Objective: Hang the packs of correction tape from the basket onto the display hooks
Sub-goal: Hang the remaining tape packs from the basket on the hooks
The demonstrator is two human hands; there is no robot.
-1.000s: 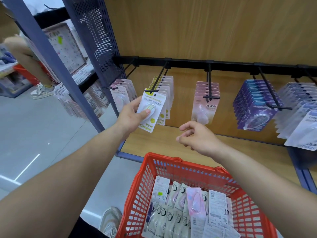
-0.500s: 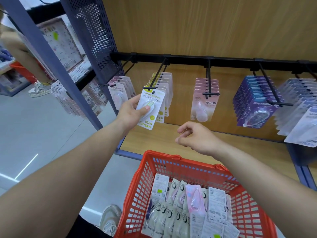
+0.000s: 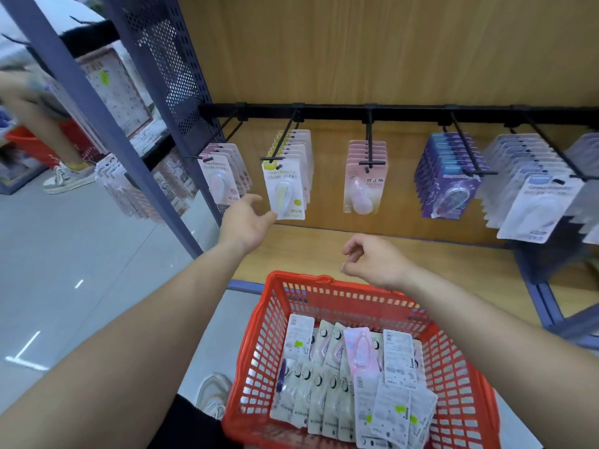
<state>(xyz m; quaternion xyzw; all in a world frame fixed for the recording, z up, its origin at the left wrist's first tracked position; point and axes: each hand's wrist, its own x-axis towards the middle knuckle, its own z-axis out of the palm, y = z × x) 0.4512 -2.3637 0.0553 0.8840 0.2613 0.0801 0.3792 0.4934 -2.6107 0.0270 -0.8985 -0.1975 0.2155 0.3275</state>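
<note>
Nearest you: red plastic lattice basket (image 3: 324,280), packs lying flat across its floor, mostly white backs up, one pink pack (image 3: 360,350) face up. Your right hand (image 3: 372,260) over basket's far rim, fingers loosely curled, holding nothing. Your left hand (image 3: 244,226) spread loose, thumb tip touching bottom left corner of yellow pack (image 3: 285,189), hung frontmost on second wire hook (image 3: 284,140). Black rail (image 3: 405,111) on wood-grain panel (image 3: 389,50): five stocked hooks clear. Pink hanging card (image 3: 364,186) reads 修正带.

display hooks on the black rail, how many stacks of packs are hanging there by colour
pale pink stack: 1
yellow stack: 1
pink stack: 1
purple stack: 1
white stack: 1
total: 5, not counting one more that is cut off at the right edge
</note>
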